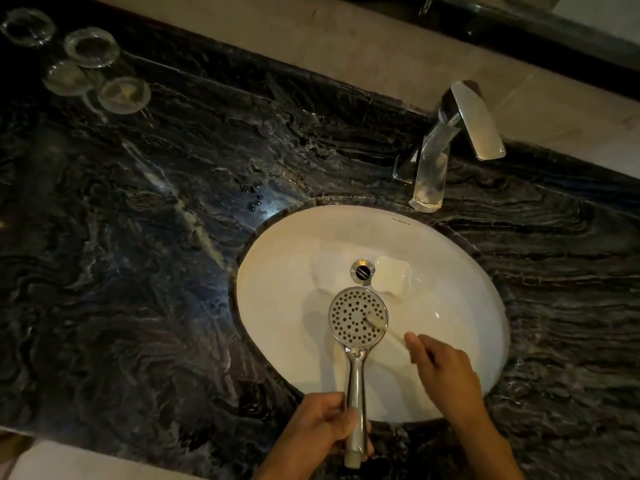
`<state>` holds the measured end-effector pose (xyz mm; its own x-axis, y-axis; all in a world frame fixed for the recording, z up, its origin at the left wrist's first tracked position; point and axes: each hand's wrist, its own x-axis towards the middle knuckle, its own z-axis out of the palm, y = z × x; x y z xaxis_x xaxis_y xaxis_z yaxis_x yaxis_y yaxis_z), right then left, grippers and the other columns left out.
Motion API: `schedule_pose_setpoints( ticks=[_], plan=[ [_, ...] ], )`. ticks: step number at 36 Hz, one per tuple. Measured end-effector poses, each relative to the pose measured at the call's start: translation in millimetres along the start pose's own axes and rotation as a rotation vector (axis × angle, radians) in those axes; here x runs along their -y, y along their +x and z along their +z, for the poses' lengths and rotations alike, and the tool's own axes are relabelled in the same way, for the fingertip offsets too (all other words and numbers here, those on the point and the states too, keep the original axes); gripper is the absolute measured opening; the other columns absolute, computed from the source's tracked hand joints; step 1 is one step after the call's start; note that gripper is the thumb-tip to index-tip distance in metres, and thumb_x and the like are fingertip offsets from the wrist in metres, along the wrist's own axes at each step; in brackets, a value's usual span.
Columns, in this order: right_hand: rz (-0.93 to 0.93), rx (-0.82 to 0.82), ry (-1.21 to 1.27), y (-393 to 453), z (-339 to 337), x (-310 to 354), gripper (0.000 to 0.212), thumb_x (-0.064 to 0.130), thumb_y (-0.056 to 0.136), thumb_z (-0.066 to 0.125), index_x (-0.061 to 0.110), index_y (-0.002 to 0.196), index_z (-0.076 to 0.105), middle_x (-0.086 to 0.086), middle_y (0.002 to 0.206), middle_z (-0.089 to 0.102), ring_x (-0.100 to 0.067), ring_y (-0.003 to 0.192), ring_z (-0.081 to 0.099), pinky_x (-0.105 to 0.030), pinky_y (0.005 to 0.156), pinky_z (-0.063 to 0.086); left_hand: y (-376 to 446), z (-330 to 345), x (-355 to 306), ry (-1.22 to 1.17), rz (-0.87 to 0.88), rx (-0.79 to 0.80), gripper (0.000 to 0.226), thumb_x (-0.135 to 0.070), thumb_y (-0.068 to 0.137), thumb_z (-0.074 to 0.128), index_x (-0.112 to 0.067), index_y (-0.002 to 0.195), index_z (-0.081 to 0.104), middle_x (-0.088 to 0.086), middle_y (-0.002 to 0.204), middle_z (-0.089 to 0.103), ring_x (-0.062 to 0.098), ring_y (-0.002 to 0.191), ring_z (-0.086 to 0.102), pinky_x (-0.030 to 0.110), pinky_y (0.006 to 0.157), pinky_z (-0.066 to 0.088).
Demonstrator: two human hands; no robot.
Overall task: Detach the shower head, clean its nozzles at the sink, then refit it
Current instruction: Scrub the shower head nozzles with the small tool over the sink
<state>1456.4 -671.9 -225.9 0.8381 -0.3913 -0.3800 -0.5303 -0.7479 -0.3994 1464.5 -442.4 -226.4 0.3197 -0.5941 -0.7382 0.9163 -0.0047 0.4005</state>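
Shower head (357, 318) held face-up over the white sink (460, 299), its chrome handle running down toward the near rim. Left hand (327, 426) wrapped around the lower handle, fingers curled and pressed together on the chrome, the threaded end poking out below. Right hand (441, 365) over the basin just right of the head, fingertips pinching a thin pale brush (377, 323), blurred, its tip lying on the right part of the nozzle face. Round dark nozzles ringed across the grey plate. Behind the head, in the bowl: the chrome drain (362, 270) and, just beside it on the right, a pale soap dish (393, 274). Chrome tap (446, 143) at the far rim, spout angled toward the basin. Dark veined marble counter (138, 237) all round, water drops near the sink's far left edge. Four clear glass dishes (91, 46) clustered in the far left corner.
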Motion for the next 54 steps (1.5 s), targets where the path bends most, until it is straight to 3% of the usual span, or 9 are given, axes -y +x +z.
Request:
schedule_pose_setpoints(
  ticks=[4, 14, 19, 25, 30, 34, 42, 46, 54],
  plan=[
    [-0.003, -0.085, 0.045, 9, 2, 0, 0.053, 0.063, 0.093, 0.030, 0.025, 0.060, 0.049, 0.006, 0.053, 0.055, -0.007, 0.058, 0.055, -0.028, 0.052, 0.037, 0, 0, 0, 0.013, -0.016, -0.023, 0.025, -0.009, 0.096, 0.060, 0.013, 0.106, 0.063, 0.023, 0.083, 0.070, 0.034, 0.079, 0.069, 0.037, 0.073, 0.056],
    [0.060, -0.040, 0.253, -24, 29, -11, 0.053, 0.061, 0.091, 0.035, 0.023, 0.058, 0.051, 0.006, 0.059, 0.061, -0.006, 0.057, 0.055, -0.025, 0.056, 0.041, 1, 1, 0, 0.016, -0.023, -0.023, 0.017, -0.003, 0.096, 0.057, 0.011, 0.102, 0.063, 0.023, 0.083, 0.069, 0.032, 0.071, 0.070, 0.037, 0.066, 0.057],
    [-0.015, 0.069, 0.162, -30, 29, -8, 0.056, 0.071, 0.086, 0.027, 0.027, 0.060, 0.049, 0.007, 0.060, 0.060, -0.009, 0.061, 0.057, -0.028, 0.059, 0.043, 1, 1, 0, -0.006, -0.027, -0.032, 0.024, -0.001, 0.096, 0.055, 0.018, 0.110, 0.059, 0.023, 0.081, 0.069, 0.032, 0.069, 0.071, 0.037, 0.064, 0.058],
    [-0.009, -0.073, 0.061, -10, -1, -17, 0.050, 0.067, 0.090, 0.031, 0.032, 0.062, 0.052, 0.016, 0.059, 0.060, -0.003, 0.056, 0.054, -0.031, 0.055, 0.044, 0, 4, -1, -0.008, -0.013, -0.033, 0.018, -0.005, 0.089, 0.064, 0.010, 0.098, 0.065, 0.022, 0.076, 0.067, 0.030, 0.064, 0.070, 0.034, 0.058, 0.057],
    [0.008, -0.049, 0.094, 0, -8, -17, 0.053, 0.061, 0.093, 0.033, 0.024, 0.062, 0.054, 0.006, 0.054, 0.057, -0.011, 0.058, 0.056, -0.037, 0.061, 0.047, 0, 1, 0, -0.014, -0.022, -0.016, 0.022, -0.005, 0.092, 0.062, 0.013, 0.104, 0.063, 0.023, 0.081, 0.067, 0.031, 0.068, 0.070, 0.035, 0.061, 0.057],
    [0.021, -0.065, 0.126, -2, -6, -17, 0.053, 0.062, 0.091, 0.033, 0.025, 0.058, 0.051, 0.007, 0.050, 0.054, -0.007, 0.055, 0.053, -0.031, 0.057, 0.044, 0, 1, 0, -0.011, -0.027, -0.010, 0.031, -0.011, 0.084, 0.066, 0.013, 0.104, 0.064, 0.023, 0.083, 0.068, 0.032, 0.069, 0.070, 0.036, 0.061, 0.057],
    [0.015, 0.137, 0.154, -20, -4, -19, 0.054, 0.070, 0.086, 0.030, 0.028, 0.058, 0.049, 0.008, 0.056, 0.058, -0.009, 0.059, 0.054, -0.036, 0.062, 0.044, -2, 2, -1, 0.010, -0.028, -0.010, 0.047, -0.016, 0.081, 0.067, 0.020, 0.109, 0.058, 0.023, 0.081, 0.068, 0.031, 0.070, 0.071, 0.037, 0.065, 0.058],
    [-0.036, 0.203, 0.026, -25, 0, -9, 0.056, 0.073, 0.085, 0.024, 0.030, 0.061, 0.051, 0.006, 0.060, 0.060, -0.009, 0.065, 0.058, -0.036, 0.066, 0.049, -1, 3, -1, 0.005, -0.027, -0.019, 0.035, -0.012, 0.084, 0.066, 0.016, 0.105, 0.062, 0.025, 0.083, 0.067, 0.033, 0.070, 0.070, 0.037, 0.063, 0.057],
    [-0.053, -0.083, -0.059, 5, -14, 2, 0.049, 0.064, 0.094, 0.023, 0.033, 0.061, 0.043, 0.011, 0.056, 0.053, -0.008, 0.057, 0.053, -0.030, 0.053, 0.035, -2, 4, -2, 0.038, 0.005, -0.028, 0.031, -0.012, 0.085, 0.066, 0.014, 0.103, 0.062, 0.023, 0.081, 0.067, 0.032, 0.070, 0.069, 0.036, 0.065, 0.056]
  ],
)
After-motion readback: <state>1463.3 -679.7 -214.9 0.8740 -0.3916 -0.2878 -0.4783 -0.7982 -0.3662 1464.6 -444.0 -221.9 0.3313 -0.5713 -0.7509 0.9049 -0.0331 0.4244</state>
